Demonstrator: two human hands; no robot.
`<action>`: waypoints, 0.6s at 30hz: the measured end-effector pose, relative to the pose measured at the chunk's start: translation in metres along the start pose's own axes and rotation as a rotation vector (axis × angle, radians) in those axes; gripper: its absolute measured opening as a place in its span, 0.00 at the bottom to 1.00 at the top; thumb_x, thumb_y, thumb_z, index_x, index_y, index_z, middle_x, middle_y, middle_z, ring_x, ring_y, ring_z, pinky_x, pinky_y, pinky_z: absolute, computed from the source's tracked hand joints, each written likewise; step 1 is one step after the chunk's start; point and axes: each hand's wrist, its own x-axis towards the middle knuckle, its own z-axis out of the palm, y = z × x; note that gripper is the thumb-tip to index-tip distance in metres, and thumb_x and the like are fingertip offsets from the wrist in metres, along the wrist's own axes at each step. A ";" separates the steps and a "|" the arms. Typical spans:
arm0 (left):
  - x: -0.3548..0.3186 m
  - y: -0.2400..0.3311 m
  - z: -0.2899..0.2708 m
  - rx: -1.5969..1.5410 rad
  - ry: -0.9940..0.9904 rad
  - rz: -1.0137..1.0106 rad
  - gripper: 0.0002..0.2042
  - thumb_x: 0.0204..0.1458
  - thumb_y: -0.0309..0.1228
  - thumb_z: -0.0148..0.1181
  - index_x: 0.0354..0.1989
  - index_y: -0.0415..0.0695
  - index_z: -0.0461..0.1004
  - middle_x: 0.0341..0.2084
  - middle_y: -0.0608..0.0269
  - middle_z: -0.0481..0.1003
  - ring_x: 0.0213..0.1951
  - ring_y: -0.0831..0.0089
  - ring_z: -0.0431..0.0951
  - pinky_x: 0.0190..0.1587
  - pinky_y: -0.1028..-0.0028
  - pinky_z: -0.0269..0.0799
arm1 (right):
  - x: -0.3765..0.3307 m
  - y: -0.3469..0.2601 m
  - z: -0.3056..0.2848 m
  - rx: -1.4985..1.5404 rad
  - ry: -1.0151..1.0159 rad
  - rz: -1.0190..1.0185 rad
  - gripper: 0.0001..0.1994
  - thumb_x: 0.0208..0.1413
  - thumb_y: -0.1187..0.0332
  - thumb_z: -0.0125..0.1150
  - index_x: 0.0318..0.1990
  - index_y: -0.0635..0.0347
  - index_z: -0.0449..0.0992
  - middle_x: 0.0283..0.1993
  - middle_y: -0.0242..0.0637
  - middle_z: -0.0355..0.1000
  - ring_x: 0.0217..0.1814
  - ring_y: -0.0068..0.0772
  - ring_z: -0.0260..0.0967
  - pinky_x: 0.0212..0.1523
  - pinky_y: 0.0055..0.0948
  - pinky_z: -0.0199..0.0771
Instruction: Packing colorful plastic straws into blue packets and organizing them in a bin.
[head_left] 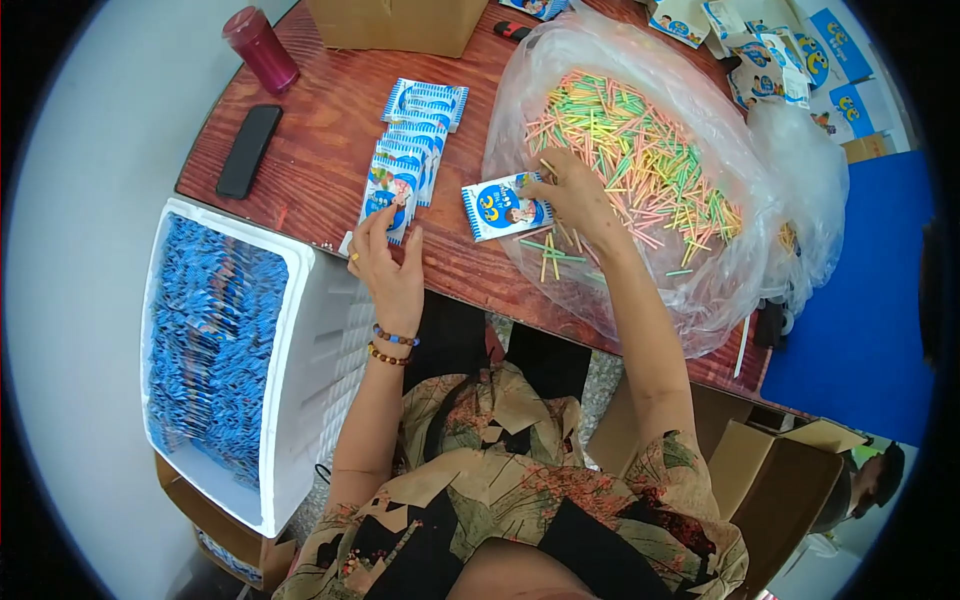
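Note:
With thumb and fingers, my right hand (578,198) pinches the right end of a small blue-and-white packet (493,207), just above the red-brown table. This hand is beside an open clear plastic bag (520,100) that holds a heap of pink, green and yellow sticks (640,140). My left hand (388,268) has its fingers apart, their tips resting on the lower end of the nearest packet in an overlapping row of similar packets (412,150). Whether the left fingers grip that packet is hard to see; they look laid on it.
A white foam box (300,330) packed with blue packets stands left of the table (330,110). On the table are a black phone (249,150), a dark red jar (262,50) and a cardboard box (400,25). Small printed cartons (760,60) lie at the far right, above a blue surface (850,300).

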 end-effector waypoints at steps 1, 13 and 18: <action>-0.001 0.001 -0.001 -0.034 0.020 -0.007 0.20 0.51 0.31 0.62 0.53 0.45 0.70 0.50 0.59 0.68 0.54 0.61 0.64 0.57 0.61 0.52 | 0.002 0.002 0.001 0.091 -0.017 0.039 0.13 0.44 0.68 0.69 0.35 0.63 0.74 0.36 0.39 0.69 0.35 0.32 0.67 0.35 0.32 0.66; 0.023 0.048 0.055 -0.226 -0.198 0.175 0.28 0.48 0.27 0.63 0.57 0.37 0.61 0.48 0.47 0.66 0.53 0.51 0.64 0.56 0.59 0.60 | 0.006 0.033 0.004 0.237 0.037 -0.107 0.06 0.49 0.71 0.63 0.28 0.62 0.72 0.28 0.33 0.66 0.32 0.24 0.64 0.31 0.26 0.64; 0.026 0.043 0.070 -0.196 -0.195 0.073 0.24 0.47 0.27 0.63 0.53 0.37 0.66 0.44 0.49 0.70 0.50 0.52 0.66 0.53 0.59 0.62 | 0.005 0.036 0.007 0.342 0.057 -0.127 0.04 0.50 0.72 0.62 0.30 0.62 0.75 0.26 0.30 0.68 0.28 0.22 0.65 0.31 0.24 0.65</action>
